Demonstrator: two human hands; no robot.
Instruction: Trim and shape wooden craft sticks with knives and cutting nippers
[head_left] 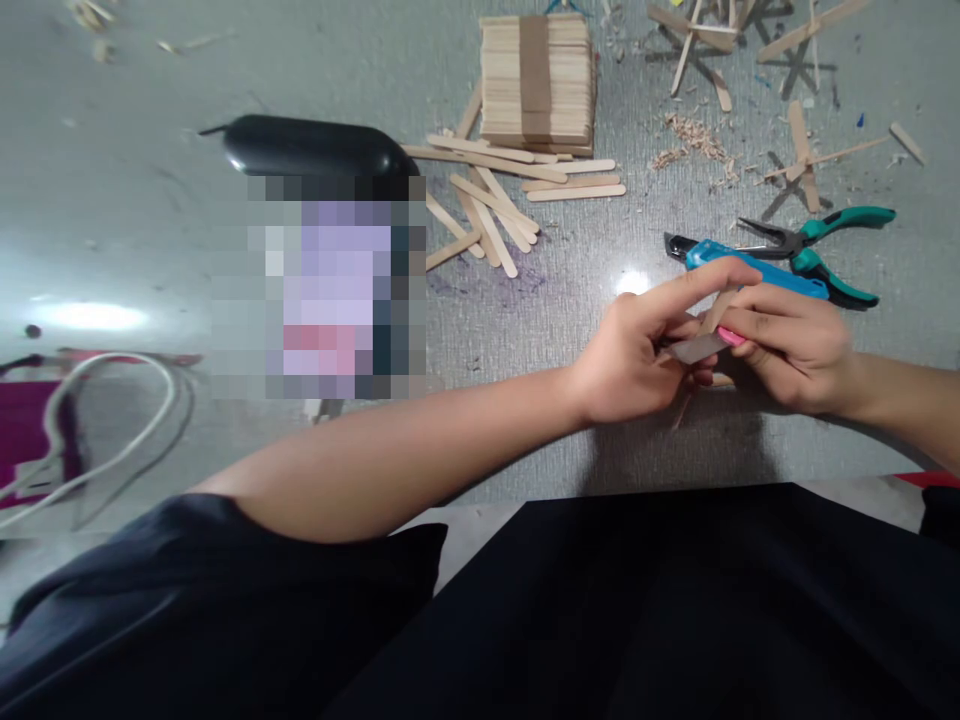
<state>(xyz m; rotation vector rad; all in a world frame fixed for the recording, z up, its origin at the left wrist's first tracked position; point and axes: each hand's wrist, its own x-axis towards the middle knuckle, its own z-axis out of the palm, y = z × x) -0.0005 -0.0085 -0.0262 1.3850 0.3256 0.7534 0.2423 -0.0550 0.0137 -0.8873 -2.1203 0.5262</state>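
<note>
My left hand point(645, 350) and my right hand point(787, 350) meet above the grey floor at the right. Both pinch small wooden stick pieces point(705, 335) between their fingers; one piece is flat and pale, another stands up between the fingertips. A pink bit shows under my right fingers; I cannot tell what it is. Just behind the hands lie a blue utility knife point(750, 265) and teal-handled pliers point(817, 245).
A banded stack of wooden sticks point(536, 85) stands at the top centre, with loose sticks point(495, 195) in front. Glued stick crosses point(802, 155) and shavings lie top right. A black object point(311, 148) and a white cable point(97, 430) are at the left.
</note>
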